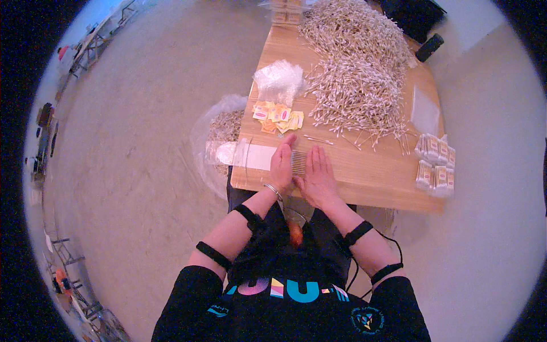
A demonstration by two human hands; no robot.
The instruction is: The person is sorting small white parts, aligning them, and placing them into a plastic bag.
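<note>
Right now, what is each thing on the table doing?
Left hand: flat beside a small row of swabs.
Right hand: flat on the row's other side.
Cotton swab pile: loose, spread out.
Clear bag: lying flat.
Small orange packets: scattered.
Filled packs: stacked at the table edge.

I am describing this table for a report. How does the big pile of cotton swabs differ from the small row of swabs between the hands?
The big pile is loose and crisscrossed; the small row lies parallel and tidy. The pile is untouched; the left hand and right hand press the row between them. Both rest on the wooden table.
</note>
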